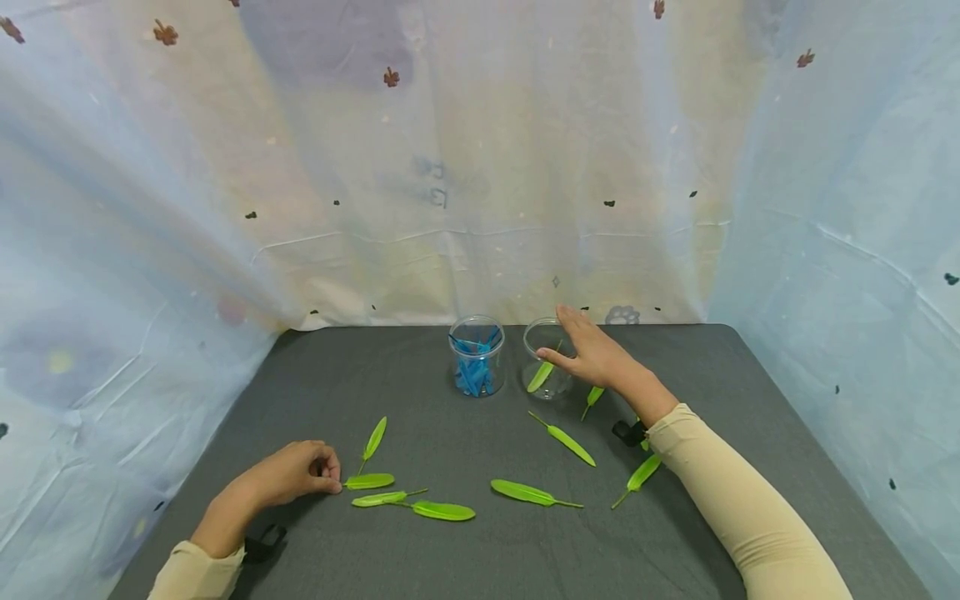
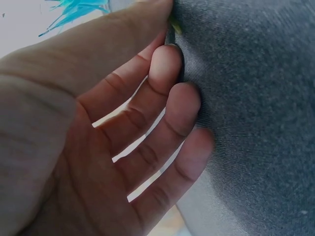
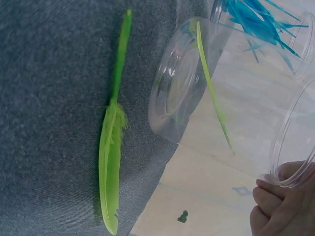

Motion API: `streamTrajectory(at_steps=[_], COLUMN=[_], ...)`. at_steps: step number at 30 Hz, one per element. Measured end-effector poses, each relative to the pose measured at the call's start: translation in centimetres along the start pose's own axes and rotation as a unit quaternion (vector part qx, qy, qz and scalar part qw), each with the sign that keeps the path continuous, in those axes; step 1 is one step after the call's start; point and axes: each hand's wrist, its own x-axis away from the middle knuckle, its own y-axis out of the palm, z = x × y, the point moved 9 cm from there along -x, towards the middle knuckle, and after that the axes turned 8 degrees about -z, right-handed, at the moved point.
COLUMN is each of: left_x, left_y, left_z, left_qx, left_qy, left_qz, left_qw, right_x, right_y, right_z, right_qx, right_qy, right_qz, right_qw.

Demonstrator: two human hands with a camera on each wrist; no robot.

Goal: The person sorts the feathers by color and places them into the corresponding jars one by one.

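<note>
On the left of the table, my left hand [image 1: 294, 475] pinches a green feather [image 1: 370, 481] by its quill end between thumb and index finger. Only a small green bit of it shows in the left wrist view; the other fingers are bent loosely. My right hand [image 1: 596, 354] is at the rim of a clear plastic jar [image 3: 246, 83], with thumb in front and fingers behind, the fingers bent at the rim in the right wrist view. One green feather [image 1: 542, 377] leans inside that jar. Left of it, another clear jar [image 1: 480, 354] holds several blue feathers [image 1: 474, 372].
Several green feathers lie on the grey tabletop [image 1: 315, 383]: one [image 1: 442, 511] near the left hand, one [image 1: 525, 492] mid-front, one [image 1: 570, 443] before the jar. Others lie under the right forearm. Patterned curtains [image 1: 487, 167] hang behind and at both sides.
</note>
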Motion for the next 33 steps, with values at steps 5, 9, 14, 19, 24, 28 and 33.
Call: streamTrajectory(at_steps=[5,9,14,19,24,28,33], left_x=[0.0,0.0,-0.3,-0.6,-0.9,-1.3,-1.9], left_y=[-0.1,-0.3,-0.6,-1.4,-2.5,-3.1,-3.9], left_z=[0.4,0.8,0.8,1.2,1.9,2.3,3.1], left_qx=[-0.003,-0.013,-0.011,0.001,-0.005,-0.001,-0.016], left_qy=[0.004,0.015,0.004,0.003,0.014,0.026,0.038], left_qz=[0.005,0.018,0.024,0.041,0.073,0.091,0.127], left_qw=[1.0000,0.9996,0.9996,0.9992,0.9972,0.9955,0.9911], right_x=[0.0,0.0,0.0,0.1,0.1,0.0,0.0], right_y=[0.0,-0.1,-0.1,-0.1,-0.1,-0.1,-0.1], right_z=[0.0,0.0,-0.1,-0.2,-0.2,-0.2,-0.1], right_qx=[0.002,0.003,-0.003,-0.001,0.002,0.004,0.007], right_qy=[-0.001,-0.004,-0.004,-0.005,-0.006,-0.006,-0.007], right_qz=[0.001,0.004,0.002,0.004,0.003,0.002,0.003], right_qw=[1.000,1.000,1.000,1.000,1.000,1.000,1.000])
